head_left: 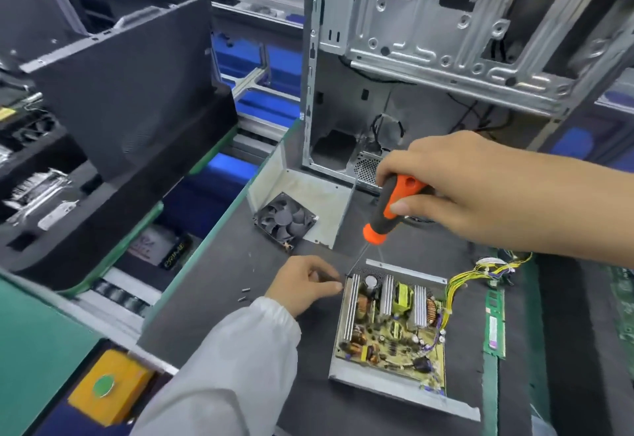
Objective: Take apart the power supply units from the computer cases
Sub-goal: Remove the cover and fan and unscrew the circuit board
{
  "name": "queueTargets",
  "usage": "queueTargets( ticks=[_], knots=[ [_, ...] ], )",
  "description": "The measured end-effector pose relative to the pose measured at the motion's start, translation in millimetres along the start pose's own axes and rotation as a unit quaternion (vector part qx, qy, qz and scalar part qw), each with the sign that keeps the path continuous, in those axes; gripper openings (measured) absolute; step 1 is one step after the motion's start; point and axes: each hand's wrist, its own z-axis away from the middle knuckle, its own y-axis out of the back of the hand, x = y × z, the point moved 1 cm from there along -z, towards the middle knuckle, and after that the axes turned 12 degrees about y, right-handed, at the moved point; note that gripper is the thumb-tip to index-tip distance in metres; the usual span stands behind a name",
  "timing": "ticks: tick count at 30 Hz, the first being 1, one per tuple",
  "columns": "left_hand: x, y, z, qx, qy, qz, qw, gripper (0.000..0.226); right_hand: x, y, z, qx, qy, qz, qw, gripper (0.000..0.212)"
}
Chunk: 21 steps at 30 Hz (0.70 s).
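Now, here is how things stand for you:

Power supply unit point(389, 329): it lies open on the dark work mat point(212, 298), near you and in front of the empty computer case point(429, 58); its board and heat sinks are exposed.
Right hand point(480, 192): your fingers are wrapped around the orange and black screwdriver point(391, 206); its thin shaft points down to the far left corner of the unit.
Left hand point(305, 284): it sits just beside that corner, the fingertips pinched together; I cannot tell if they hold a screw.
Step, as I judge: removing a board screw at this corner.
Advice: keep the shaft in line with the screw, press down before you turn, and steady the tray with your left hand.
Loose parts: put the screw with the small screws point(244, 294) on the mat.
Removed cover with fan point(288, 218): it is behind, well apart.
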Motion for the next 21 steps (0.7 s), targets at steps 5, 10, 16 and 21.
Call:
queueTargets(
  ticks=[5,10,16,21],
  knots=[
    [-5,5,-11,0.0,-0.016,-0.002,1.0,0.011,-7,-15,-25,-0.044,0.006,0.026,0.999,0.028],
    [-6,4,-18,0.026,-0.064,-0.008,0.998,0.008,-8,-30,-39,-0.087,0.003,0.059,0.994,0.023],
    [-3,0,-19,0.025,-0.1,-0.027,0.994,0.005,-10,-45,-45,-0.077,0.016,0.071,0.994,0.019],
    [-1,-2,-20,0.015,-0.11,-0.037,0.993,0.005,-7,-49,-50,-0.028,0.006,0.016,0.999,0.009]
  ],
)
